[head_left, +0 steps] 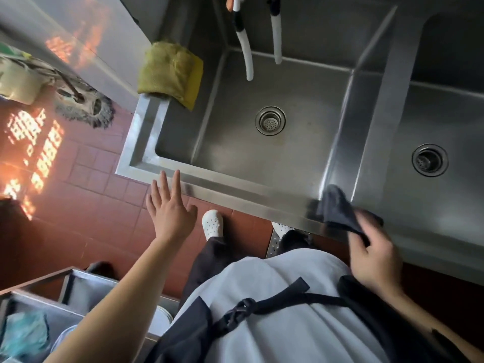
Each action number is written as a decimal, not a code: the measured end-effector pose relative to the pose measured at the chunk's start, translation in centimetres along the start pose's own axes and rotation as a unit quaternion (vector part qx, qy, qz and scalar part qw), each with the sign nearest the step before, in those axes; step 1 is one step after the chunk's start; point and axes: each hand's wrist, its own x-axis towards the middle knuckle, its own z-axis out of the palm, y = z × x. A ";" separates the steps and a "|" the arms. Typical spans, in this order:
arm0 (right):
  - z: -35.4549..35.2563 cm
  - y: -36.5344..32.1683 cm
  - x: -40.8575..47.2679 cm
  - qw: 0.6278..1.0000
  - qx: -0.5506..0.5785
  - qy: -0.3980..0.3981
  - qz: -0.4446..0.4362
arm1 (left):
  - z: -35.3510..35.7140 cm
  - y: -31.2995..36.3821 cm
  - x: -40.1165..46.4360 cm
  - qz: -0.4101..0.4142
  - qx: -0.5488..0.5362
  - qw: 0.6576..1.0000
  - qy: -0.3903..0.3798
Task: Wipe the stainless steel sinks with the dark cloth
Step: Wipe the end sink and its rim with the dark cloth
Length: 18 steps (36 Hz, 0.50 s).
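Two stainless steel sinks stand side by side: the left sink (235, 187) with a round drain (270, 120), and the right sink (445, 231) with a darker drain (429, 160). My right hand (374, 255) grips the dark cloth (337, 208), which lies on the front rim where the divider between the basins meets it. My left hand (170, 208) hovers open, fingers spread, with the fingertips at the left sink's front rim.
A yellow-green cloth (170, 72) hangs over the left sink's back-left corner. Two white hoses (247, 56) dangle into the left basin. A mop head (86, 106) lies on the red tiled floor at left. A steel cart (78, 292) stands at the lower left.
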 end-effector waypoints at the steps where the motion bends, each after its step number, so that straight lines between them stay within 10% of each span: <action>1: 1.5 -1.1 -0.1 0.999 -0.008 -0.038 -0.031 | -0.2 -0.5 0.4 0.004 -0.001 1.000 -0.002; 18: 25.3 -23.4 -0.7 0.932 -0.270 -0.206 -0.130 | -4.6 -16.4 7.5 0.091 -0.017 0.995 -0.040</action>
